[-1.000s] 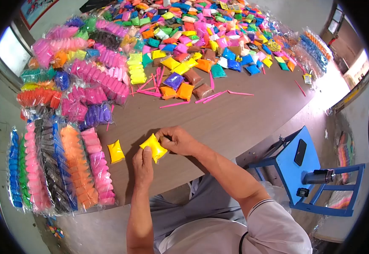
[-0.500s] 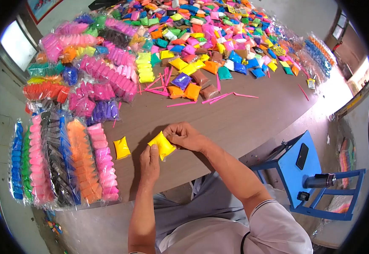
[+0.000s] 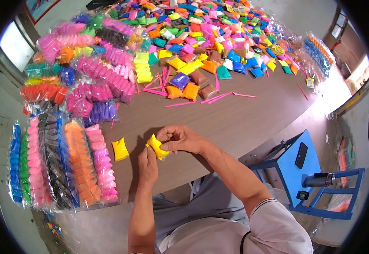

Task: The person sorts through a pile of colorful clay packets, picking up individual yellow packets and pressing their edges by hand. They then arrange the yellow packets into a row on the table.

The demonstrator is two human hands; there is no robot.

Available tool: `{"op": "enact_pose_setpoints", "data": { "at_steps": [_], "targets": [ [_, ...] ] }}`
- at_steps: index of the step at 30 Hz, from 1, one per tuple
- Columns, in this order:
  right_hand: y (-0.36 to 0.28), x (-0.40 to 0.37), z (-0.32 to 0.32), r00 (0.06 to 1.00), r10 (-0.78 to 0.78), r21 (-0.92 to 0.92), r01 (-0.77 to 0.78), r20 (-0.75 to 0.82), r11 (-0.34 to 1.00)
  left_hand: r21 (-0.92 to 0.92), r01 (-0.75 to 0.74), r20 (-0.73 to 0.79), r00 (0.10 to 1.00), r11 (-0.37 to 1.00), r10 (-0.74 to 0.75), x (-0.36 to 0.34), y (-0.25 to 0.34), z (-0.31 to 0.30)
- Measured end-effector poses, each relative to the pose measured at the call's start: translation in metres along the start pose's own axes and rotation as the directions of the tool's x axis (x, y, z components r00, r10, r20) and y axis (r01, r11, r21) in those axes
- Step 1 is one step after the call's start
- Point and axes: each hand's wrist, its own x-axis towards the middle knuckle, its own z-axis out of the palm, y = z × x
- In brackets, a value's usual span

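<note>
A small yellow packet (image 3: pixel 157 148) is held between my two hands above the brown table (image 3: pixel 150 122). My left hand (image 3: pixel 148 164) pinches its left side, thumb and fingertips at the edge. On the packet's right side, my right hand (image 3: pixel 178 139) is closed with thumb and curled fingers against it. Another yellow packet (image 3: pixel 120 149) lies flat on the table just left of my left hand.
Long clear bags of coloured packets (image 3: pixel 80 163) line the left edge. A large heap of loose packets (image 3: pixel 209 34) covers the far side, with pink strips (image 3: pixel 180 103) before it. A blue chair (image 3: pixel 296 169) at the right holds a phone and a bottle.
The held yellow packet has turned and looks narrower, more squeezed. My right hand's thumb has moved down along its right side, and my left hand has shifted slightly left.
</note>
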Motion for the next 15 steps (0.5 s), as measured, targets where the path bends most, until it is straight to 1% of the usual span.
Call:
{"op": "enact_pose_setpoints", "data": {
  "at_steps": [2,4,6,8,10,12,14,15],
  "targets": [
    [0.0005,0.0007,0.0023,0.998,-0.031,0.134,0.023,0.057,0.991,0.019,-0.004,-0.004,1.0,1.0,0.004,-0.0003,-0.0006,0.0004],
    [-0.0018,-0.0004,0.0045,0.996,-0.06,0.13,0.05,0.07,0.99,-0.009,-0.017,-0.037,0.999,1.0,0.016,-0.0001,-0.0049,0.0023],
    [-0.0006,-0.0003,0.004,0.993,-0.089,0.126,0.078,0.084,0.989,0.019,-0.031,-0.054,0.998,0.999,0.032,-0.0001,-0.0064,0.0033],
    [0.0037,0.0007,0.0013,0.994,-0.071,0.049,0.067,0.083,0.997,0.047,-0.045,-0.071,0.996,0.998,0.048,-0.0003,-0.0059,0.0028],
    [0.0038,0.0003,0.0015,0.996,-0.052,0.059,0.048,0.072,0.997,0.073,0.016,-0.006,1.0,0.997,-0.016,-0.0011,-0.0025,0.0008],
    [0.0044,0.0003,0.0018,0.998,-0.032,0.07,0.028,0.062,0.997,0.071,0.02,-0.007,1.0,0.997,-0.02,-0.0018,0.0005,0.0021],
    [0.0058,0.0011,0.0026,0.997,-0.065,0.054,0.063,0.033,0.997,0.07,0.025,-0.007,1.0,0.997,-0.025,-0.0018,0.0007,0.0015],
    [0.0063,0.0013,0.0034,0.997,-0.065,0.055,0.063,0.032,0.997,0.074,0.073,0.015,0.997,0.995,-0.074,-0.0011,-0.0004,-0.0009]
  ]
}}
